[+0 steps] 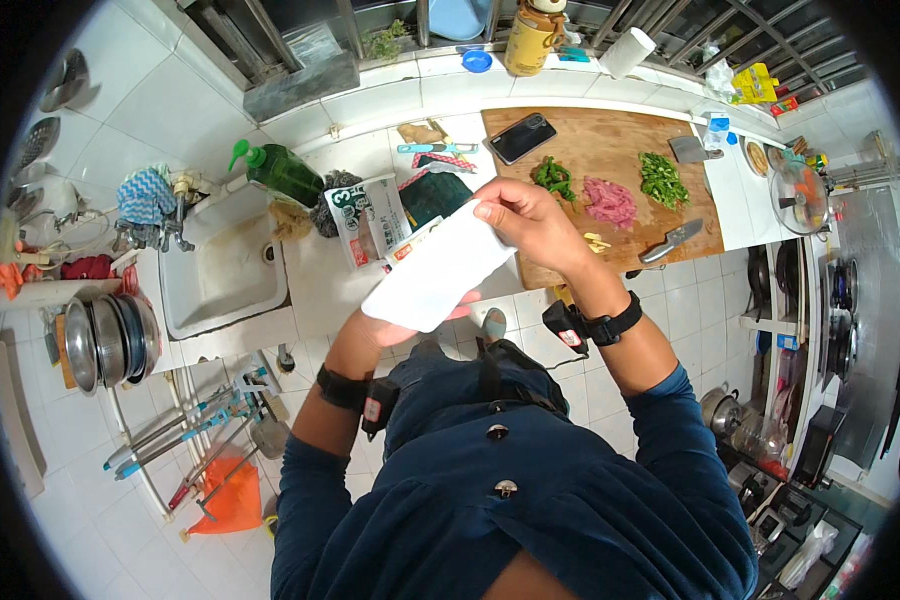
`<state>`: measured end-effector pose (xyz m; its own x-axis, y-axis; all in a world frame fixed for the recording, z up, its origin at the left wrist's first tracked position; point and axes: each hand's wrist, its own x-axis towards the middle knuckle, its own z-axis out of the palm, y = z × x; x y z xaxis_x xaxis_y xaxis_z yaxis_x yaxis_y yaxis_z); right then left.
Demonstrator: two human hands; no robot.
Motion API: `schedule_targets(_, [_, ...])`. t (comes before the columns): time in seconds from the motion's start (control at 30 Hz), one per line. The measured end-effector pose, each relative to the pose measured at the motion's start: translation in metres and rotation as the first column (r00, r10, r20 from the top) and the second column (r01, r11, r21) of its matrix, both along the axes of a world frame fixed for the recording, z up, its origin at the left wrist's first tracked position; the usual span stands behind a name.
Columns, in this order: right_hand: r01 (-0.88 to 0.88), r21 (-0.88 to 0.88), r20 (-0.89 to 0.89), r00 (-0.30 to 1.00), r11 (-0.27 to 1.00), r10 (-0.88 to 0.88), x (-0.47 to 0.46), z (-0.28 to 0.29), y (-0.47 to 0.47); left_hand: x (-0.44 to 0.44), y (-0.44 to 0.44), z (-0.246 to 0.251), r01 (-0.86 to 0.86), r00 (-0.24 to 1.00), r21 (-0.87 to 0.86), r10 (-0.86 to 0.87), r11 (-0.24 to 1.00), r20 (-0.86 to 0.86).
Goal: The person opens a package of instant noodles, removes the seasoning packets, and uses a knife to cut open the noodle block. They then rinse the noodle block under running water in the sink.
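A flat white packet or sheet [439, 270] is in front of me, tilted above the counter's front edge. My right hand [529, 225] pinches its upper right corner between thumb and fingers. Beneath its lower end is my left hand [390, 330]; most of that palm is hidden, with fingertips showing past the lower edge. Just behind lies a printed plastic food pouch [367, 217], beside a dark green packet [436, 196]. To the right, a wooden cutting board [570, 142] carries cut green peppers [553, 178], sliced raw meat [609, 202], chopped greens [663, 180] and pale yellow slices [596, 242].
A kitchen knife [671, 241] lies at the board's front right, a cleaver [694, 149] at its far right. A smartphone [523, 139] rests at the back left. Left are a green pump bottle [277, 172] and a sink [221, 277]. A peeler [436, 148] lies behind the packets.
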<state>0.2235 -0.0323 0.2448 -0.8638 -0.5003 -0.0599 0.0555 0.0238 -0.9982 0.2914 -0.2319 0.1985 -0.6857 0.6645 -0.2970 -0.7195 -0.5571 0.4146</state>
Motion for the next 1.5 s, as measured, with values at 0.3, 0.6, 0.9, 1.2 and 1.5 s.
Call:
schedule_targets(0.3, [0.387, 0.049, -0.02, 0.922, 0.921, -0.386, 0.014, -0.018, -0.01, 0.008, -0.011, -0.005, -0.436, 0.874, -0.036, 0.414, 0.899, -0.255])
schedule_targets(0.6, [0.349, -0.043, 0.082, 0.935, 0.936, -0.345, 0.022, -0.031, -0.011, 0.016, 0.011, -0.018, -0.68, 0.726, -0.269, 0.575, 0.682, -0.377])
schedule_targets(0.9, [0.436, -0.153, 0.451, 0.829, 0.887, -0.33, 0.013, -0.026, -0.011, 0.006, 0.01, -0.006, -0.567, 0.817, -0.297, 0.478, 0.768, -0.324])
schedule_targets(1.2, [0.291, -0.223, 0.575, 0.81, 0.93, -0.115, 0.002, -0.009, 0.009, -0.013, -0.002, 0.015, -0.391, 0.919, -0.172, 0.374, 0.904, -0.121])
schedule_targets(1.5, [0.256, -0.225, 0.587, 0.806, 0.94, -0.079, 0.005, -0.01, 0.013, -0.016, 0.001, -0.001, -0.422, 0.906, -0.139, 0.423, 0.896, -0.025])
